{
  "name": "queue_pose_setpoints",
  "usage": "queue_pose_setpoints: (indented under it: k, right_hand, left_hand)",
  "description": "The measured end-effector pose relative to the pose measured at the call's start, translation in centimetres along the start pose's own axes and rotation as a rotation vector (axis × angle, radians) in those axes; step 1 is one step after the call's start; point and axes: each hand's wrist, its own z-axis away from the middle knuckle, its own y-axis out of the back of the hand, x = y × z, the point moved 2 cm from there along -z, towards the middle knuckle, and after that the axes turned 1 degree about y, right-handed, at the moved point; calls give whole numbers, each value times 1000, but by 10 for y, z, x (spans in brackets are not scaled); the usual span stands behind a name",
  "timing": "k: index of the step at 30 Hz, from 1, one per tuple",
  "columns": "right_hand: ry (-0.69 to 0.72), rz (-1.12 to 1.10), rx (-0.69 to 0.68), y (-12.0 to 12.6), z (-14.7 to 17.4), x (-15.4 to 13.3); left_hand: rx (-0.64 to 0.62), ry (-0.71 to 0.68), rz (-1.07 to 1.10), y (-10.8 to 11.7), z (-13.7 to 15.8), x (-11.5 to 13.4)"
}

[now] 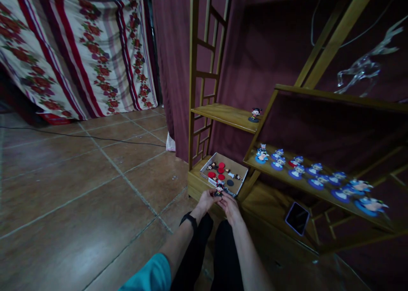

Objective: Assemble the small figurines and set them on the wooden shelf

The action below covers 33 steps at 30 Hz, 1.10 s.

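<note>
A small black-haired figurine in red and black on a dark base (pixel 219 190) is held upright between my two hands, over the near edge of a shallow cardboard box. The fingers of my left hand (pixel 206 199) close on its left side, and my right hand (pixel 228 204) grips its base from the right. Inside the cardboard box (pixel 242 175) lie several loose figurines, red round discs (pixel 221 170) and a dark disc (pixel 230 182). A similar figurine (pixel 254 114) stands on the small wooden shelf (pixel 223 111) above.
Several blue-and-white figurines (pixel 297 171) stand in rows on the right shelf. A phone (pixel 297 218) lies on the lower shelf beneath them. A clear deer ornament (pixel 363 68) sits higher up. A black cable (pixel 95 135) crosses the tiled floor on the left.
</note>
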Motion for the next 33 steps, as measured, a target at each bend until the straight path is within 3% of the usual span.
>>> queue_pose_setpoints:
  k: [13, 20, 27, 33]
  right_hand:
    - [28, -31, -2, -3, 2, 0]
    - [11, -39, 9, 0, 0, 1]
    - [17, -33, 10, 0, 0, 1]
    - [8, -7, 12, -1, -1, 1]
  left_hand:
    - [4, -57, 35, 1, -3, -7]
    - [-138, -41, -14, 0, -5, -3]
    - [-116, -34, -107, 1, -4, -2]
    - [-18, -31, -137, 1, -2, -1]
